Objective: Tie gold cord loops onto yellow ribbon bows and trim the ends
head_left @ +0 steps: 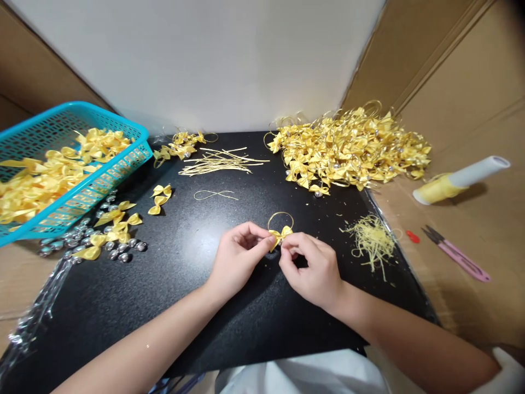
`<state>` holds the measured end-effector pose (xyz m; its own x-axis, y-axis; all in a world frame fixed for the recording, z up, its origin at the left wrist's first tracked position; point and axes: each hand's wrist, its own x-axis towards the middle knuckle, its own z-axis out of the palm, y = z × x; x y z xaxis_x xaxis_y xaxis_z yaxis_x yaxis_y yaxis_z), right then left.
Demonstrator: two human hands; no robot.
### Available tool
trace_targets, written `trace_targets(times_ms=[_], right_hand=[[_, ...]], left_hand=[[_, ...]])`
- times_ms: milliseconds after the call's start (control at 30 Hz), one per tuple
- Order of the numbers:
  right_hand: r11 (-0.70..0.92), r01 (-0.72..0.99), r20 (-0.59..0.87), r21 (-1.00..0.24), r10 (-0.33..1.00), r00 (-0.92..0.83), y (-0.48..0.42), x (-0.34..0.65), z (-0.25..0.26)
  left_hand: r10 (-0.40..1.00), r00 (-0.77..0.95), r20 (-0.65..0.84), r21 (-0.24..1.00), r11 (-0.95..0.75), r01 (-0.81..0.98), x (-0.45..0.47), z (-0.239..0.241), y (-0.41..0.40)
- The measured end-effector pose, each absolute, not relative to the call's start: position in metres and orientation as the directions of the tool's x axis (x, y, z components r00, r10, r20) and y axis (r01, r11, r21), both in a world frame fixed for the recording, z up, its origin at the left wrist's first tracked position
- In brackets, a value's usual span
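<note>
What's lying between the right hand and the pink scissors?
In the head view, a heap of yellow scraps lies between the right hand and the scissors, then a small red piece close to the scissors.

- Upper left of the frame: basket (106,180) with bows (102,145) in it; bells (123,251) below it, on the tabletop (123,306).
- Upper centre: cord strands (223,162), a cord loop (205,192) below them.
- Upper right: heap of looped bows (348,153) on the tabletop.
- Centre: single looped bow (280,235) between left hand (241,249) and right hand (314,265).
- Right: clippings (375,241) on the tabletop, left of the scissors (459,257); tube (478,171) above the scissors.
</note>
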<state>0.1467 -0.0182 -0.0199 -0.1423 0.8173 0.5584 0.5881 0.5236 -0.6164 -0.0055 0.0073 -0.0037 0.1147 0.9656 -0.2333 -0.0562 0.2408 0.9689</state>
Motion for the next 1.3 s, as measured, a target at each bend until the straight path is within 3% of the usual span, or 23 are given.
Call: trace_targets(times_ms=[200,500,867,1000,1300], right_hand=[[0.559,0.572,0.589,-0.6,0.793,-0.156,-0.018,0.148,-0.017],[0.527,0.506,0.529,-0.683,0.834,-0.155,-0.017,0.151,-0.019],[0.249,0.233,0.227,-0.94,0.967,-0.117,-0.012,0.151,-0.019],[0.159,0.159,0.137,-0.974,0.981,-0.139,-0.01,0.151,-0.023],[0.078,0.13,0.059,-0.988,0.988,-0.143,-0.012,0.15,-0.022]], left_hand=[[0.956,0.156,-0.246,0.962,0.261,-0.082,-0.006,-0.006,0.009],[0.965,0.177,-0.193,0.977,0.206,-0.058,-0.011,-0.01,0.012],[0.941,0.252,-0.225,0.932,0.283,-0.226,-0.01,-0.013,0.014],[0.947,0.24,-0.214,0.916,0.28,-0.287,-0.01,-0.013,0.014],[0.947,0.253,-0.198,0.936,0.26,-0.24,-0.01,-0.014,0.013]])
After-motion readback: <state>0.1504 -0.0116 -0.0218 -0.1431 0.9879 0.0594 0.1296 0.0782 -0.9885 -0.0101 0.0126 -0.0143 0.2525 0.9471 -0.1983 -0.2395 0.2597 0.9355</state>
